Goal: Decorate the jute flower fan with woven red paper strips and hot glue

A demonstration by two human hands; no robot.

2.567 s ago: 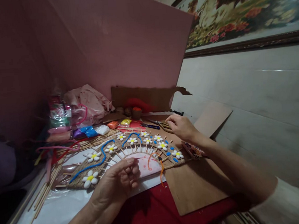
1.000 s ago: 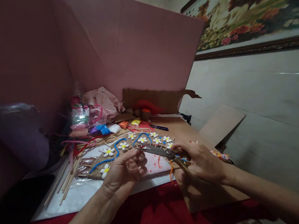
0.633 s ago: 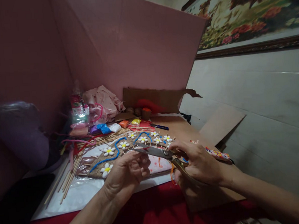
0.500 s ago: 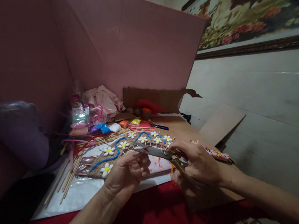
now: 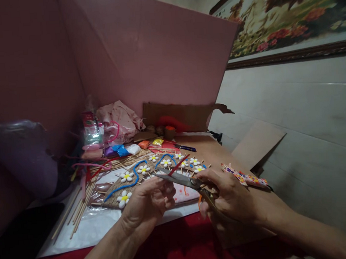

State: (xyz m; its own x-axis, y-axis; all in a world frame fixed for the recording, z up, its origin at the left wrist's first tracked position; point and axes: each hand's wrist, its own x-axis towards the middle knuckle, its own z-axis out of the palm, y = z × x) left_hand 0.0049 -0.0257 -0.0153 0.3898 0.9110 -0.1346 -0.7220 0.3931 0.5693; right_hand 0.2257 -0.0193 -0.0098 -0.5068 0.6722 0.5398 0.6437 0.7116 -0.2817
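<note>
My right hand [image 5: 226,195] grips the handles of a pair of scissors [image 5: 184,180], its dark blades pointing left and nearly together. My left hand [image 5: 150,199] is curled just under the blade tips, thumb and fingers pinched. A thin red pipe cleaner [image 5: 180,164] rises to the right from behind the blades; its lower end, by my left fingers, is hidden. Beyond the hands lies a curved, twine-wrapped craft piece [image 5: 129,188] with white-and-yellow flowers [image 5: 124,198], a wavy blue line [image 5: 126,186] and short sticks along its edges. My hands cover part of it.
Thin wooden sticks [image 5: 77,213] lie at the left on white sheeting [image 5: 105,222]. Behind are clay packets [image 5: 120,150], pink cloth [image 5: 119,117] and a dark-handled craft knife [image 5: 186,148]. Cardboard [image 5: 216,150] and a flower-patterned item [image 5: 245,178] are at the right.
The red pipe cleaner now stands up at a slant above the scissors, where it lay lower along the blades. Both hands have stayed nearly in place.
</note>
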